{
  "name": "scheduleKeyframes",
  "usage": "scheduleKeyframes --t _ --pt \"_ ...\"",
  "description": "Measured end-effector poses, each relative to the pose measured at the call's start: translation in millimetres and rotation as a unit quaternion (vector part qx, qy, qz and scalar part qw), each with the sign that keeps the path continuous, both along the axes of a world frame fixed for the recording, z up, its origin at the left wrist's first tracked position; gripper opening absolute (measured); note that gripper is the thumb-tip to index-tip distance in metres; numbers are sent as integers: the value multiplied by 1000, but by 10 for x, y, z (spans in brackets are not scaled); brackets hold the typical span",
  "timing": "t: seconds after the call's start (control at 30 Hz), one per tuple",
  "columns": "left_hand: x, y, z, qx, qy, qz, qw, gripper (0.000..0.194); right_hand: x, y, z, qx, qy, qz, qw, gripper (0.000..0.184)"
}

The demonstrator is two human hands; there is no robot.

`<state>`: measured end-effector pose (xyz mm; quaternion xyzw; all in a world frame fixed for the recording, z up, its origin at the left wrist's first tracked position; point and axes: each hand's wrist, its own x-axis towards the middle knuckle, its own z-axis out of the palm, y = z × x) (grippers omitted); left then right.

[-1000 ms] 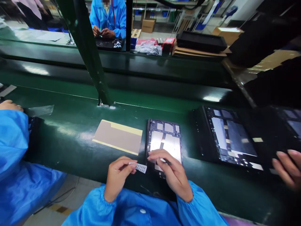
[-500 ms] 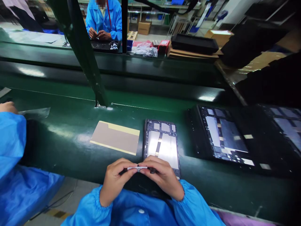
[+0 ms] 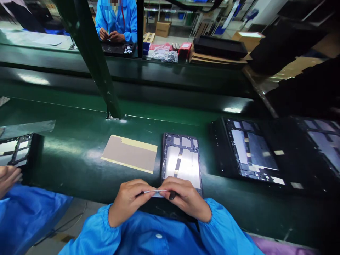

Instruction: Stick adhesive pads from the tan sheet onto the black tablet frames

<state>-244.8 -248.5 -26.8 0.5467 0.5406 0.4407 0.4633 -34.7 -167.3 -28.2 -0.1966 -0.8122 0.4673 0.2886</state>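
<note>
My left hand and my right hand meet at the bench's near edge, both closed on a small thin white strip. Its kind I cannot make out. A short dark piece pokes out between my right fingers; whether it is separate from the strip does not show. Just beyond my right hand lies a tablet-like device frame with a silvery panel, its near end partly covered by that hand. A beige sheet with yellow edges lies flat to the left of the frame.
A green post rises from the green bench. On the right, more device frames rest in black trays. At the left edge are a co-worker's hand and another device. Across the bench sits another person.
The white strip has tilted slightly, showing more of its face between my fingers. At the left, the co-worker's arm has drawn back toward the near side, uncovering a device.
</note>
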Motion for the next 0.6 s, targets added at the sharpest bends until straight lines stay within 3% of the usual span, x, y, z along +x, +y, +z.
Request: scheduleKeyframes --t 0.17,0.4,0.6 --pt "91 14 -15 -9 -38 23 999 13 -50 -39 -18 -24 36 -16 999 17" --pt "268 -34 -96 -93 -197 110 970 26 -131 -83 -95 -91 51 -75 992 27" --pt "267 -34 -102 -81 -196 139 967 29 -139 -111 -108 -113 62 -88 988 24"
